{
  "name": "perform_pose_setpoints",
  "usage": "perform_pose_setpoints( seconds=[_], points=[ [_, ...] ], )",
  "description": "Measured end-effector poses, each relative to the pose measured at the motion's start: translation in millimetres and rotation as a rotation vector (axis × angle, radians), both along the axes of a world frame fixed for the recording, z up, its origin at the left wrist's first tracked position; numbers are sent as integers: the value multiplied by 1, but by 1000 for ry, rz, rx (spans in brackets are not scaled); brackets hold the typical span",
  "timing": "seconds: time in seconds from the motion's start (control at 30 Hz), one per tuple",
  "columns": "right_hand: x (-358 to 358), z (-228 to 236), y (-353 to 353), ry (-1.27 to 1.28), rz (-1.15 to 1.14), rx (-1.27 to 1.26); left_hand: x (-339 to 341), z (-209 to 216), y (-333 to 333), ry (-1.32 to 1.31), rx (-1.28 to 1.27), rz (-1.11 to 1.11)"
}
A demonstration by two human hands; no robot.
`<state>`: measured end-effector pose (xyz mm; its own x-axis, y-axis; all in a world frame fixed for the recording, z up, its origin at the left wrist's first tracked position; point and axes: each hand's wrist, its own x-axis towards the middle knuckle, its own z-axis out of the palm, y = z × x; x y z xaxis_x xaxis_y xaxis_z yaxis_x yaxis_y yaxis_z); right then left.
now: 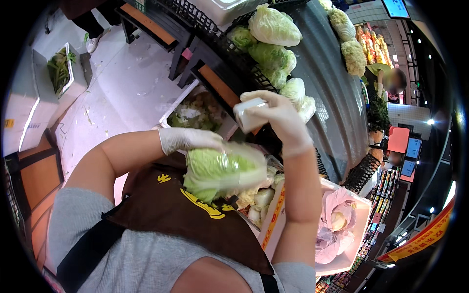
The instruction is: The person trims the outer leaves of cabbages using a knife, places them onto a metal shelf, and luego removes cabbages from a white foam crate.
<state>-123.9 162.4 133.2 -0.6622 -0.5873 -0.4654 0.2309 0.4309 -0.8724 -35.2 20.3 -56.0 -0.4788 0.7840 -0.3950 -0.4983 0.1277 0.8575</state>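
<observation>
A pale green napa cabbage (pixel 222 168) lies on its side before my apron, shiny as if film covers part of it, its right end smeared by motion. My left hand (pixel 193 139), in a white glove, grips it from above; some fingertips are hidden behind the leaves. To the right and higher up, my gloved right hand (pixel 281 119) is closed round a short white roll (pixel 250 113), which looks like plastic film. The roll is apart from the cabbage. Whether film stretches between them I cannot make out.
Wrapped cabbages (pixel 276 25) line a grey ridged display counter (pixel 322 97). Below my hands stands a box of pale cabbages (pixel 264 200); at right, a white foam box (pixel 359 229) holds pink wrapping. A bin of leaf scraps (pixel 168 115) sits by the wooden-edged stand (pixel 220 88).
</observation>
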Motion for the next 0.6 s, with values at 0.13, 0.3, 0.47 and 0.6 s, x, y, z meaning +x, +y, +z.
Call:
perform_pose_setpoints(
  seconds=[0.13,0.3,0.47,0.6],
  points=[
    [73,44,35,471,211,291,-5,-2,-40,-565,432,471],
    [112,-27,149,-80,141,189,-4,7,-37,-611,607,537],
    [71,-110,156,-713,-373,60,10,23,-1,-256,446,144],
    [5,-56,52,-154,-43,83,7,41,37,-192,216,-22]
  ],
)
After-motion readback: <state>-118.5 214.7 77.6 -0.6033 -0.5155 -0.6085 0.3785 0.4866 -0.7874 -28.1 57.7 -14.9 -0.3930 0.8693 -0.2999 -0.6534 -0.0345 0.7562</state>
